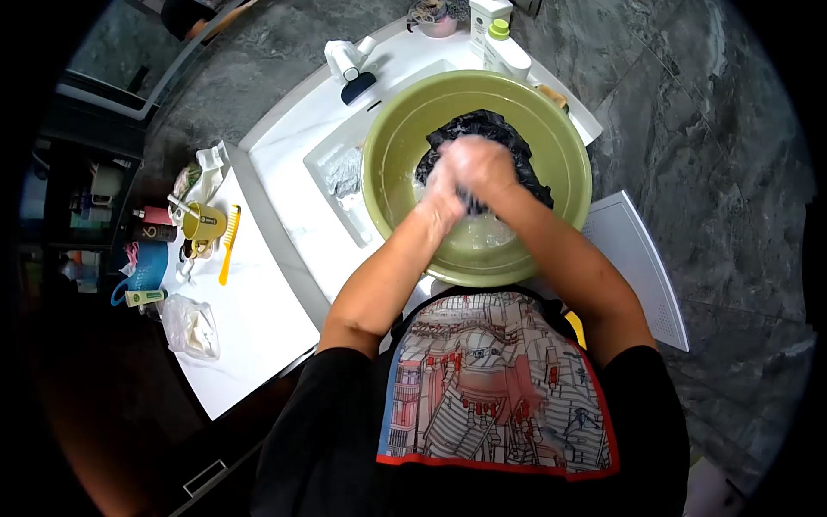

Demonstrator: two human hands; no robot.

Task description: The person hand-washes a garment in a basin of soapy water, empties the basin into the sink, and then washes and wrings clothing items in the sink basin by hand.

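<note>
A large olive-green basin (376,172) rests across the white sink, with some sudsy water (478,233) in its lower part. Bunched in it is a wet black cloth (491,125); what sort of garment it is cannot be made out. Over the cloth, my left hand (441,191) and my right hand (481,168) are pressed together, both closed on a bunched part of it. Motion smears the fingers, and the gripped fold is mostly hidden between the hands.
Behind the basin stand a white faucet (345,62), a bottle with a green cap (506,56) and a small tub (437,24). On the left counter are a yellow cup (203,222), a yellow comb (229,244) and a plastic bag (191,327). A white panel (637,267) is at right.
</note>
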